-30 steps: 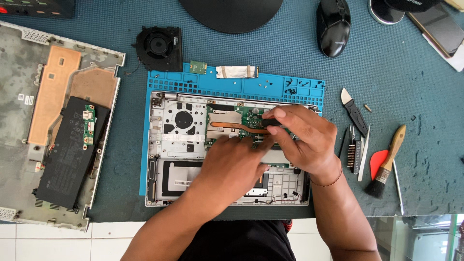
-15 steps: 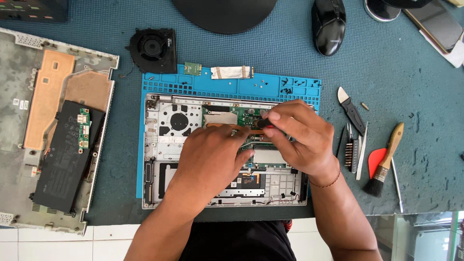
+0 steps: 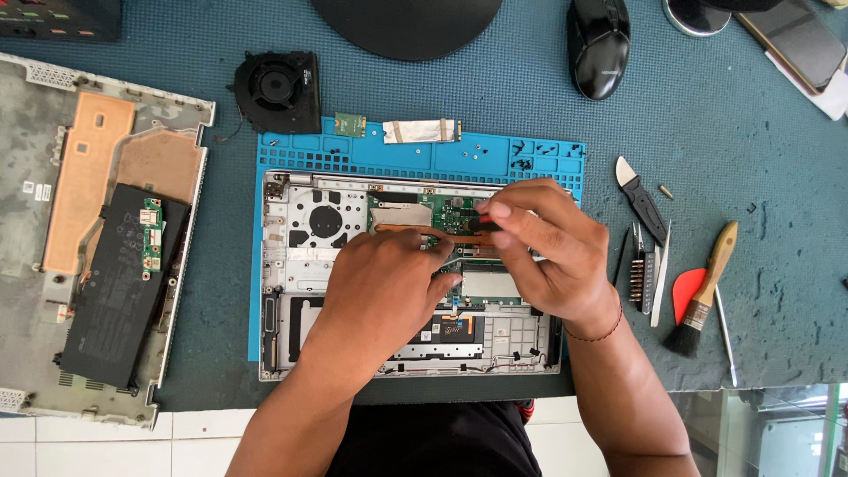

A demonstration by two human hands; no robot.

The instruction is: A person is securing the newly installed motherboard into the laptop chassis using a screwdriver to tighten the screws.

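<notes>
While the left hand (image 3: 380, 287) stays, the right hand (image 3: 548, 252) rose.

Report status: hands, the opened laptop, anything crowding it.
Left hand flat on the laptop board. Right hand pinching a small tool at the copper pipe. Fan lies apart.

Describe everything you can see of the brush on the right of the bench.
The brush lies flat on the teal mat, right of the opened laptop. Its pale wooden handle points up and right; a metal ferrule joins it to dark bristles fanning toward the lower left. It overlaps a red pick. Neither hand touches it.
</notes>
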